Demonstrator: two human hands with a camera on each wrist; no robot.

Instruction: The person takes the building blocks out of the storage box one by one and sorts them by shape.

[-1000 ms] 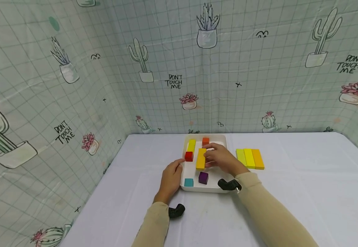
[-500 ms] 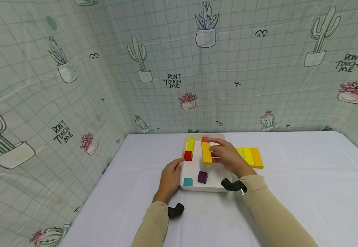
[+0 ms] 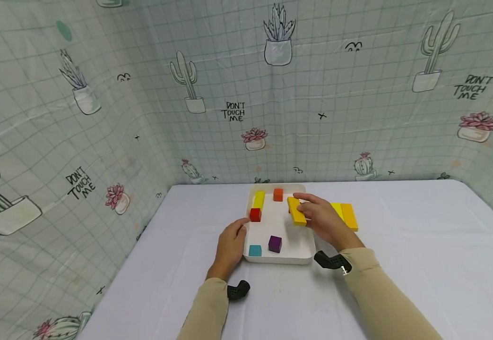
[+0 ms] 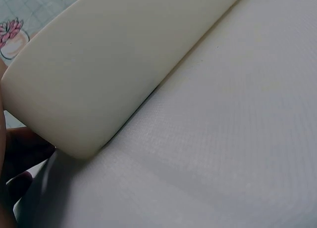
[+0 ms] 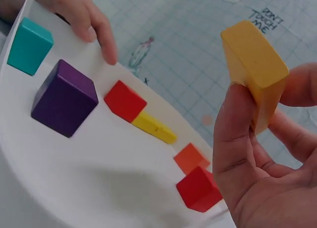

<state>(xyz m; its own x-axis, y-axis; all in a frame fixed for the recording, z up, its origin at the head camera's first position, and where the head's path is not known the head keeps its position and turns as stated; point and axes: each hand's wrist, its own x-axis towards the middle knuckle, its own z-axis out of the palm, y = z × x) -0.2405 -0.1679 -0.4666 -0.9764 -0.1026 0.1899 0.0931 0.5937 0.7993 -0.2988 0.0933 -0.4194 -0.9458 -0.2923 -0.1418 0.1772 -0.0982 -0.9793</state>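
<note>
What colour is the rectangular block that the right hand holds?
The rectangular block in the right hand is yellow-orange, shown best in the right wrist view.

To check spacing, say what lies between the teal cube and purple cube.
Between the teal cube and purple cube, the white tray is bare, in head and right wrist views.

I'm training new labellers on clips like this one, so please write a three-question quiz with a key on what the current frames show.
1. What is the right hand holding?
2. True or false: the left hand touches the white tray.
3. In the right wrist view, how many red cubes show? A) one B) two C) three

Key
1. A yellow-orange block.
2. True; its fingers are at the tray's side.
3. B; one is by the yellow block, the other by the orange cube.
</note>
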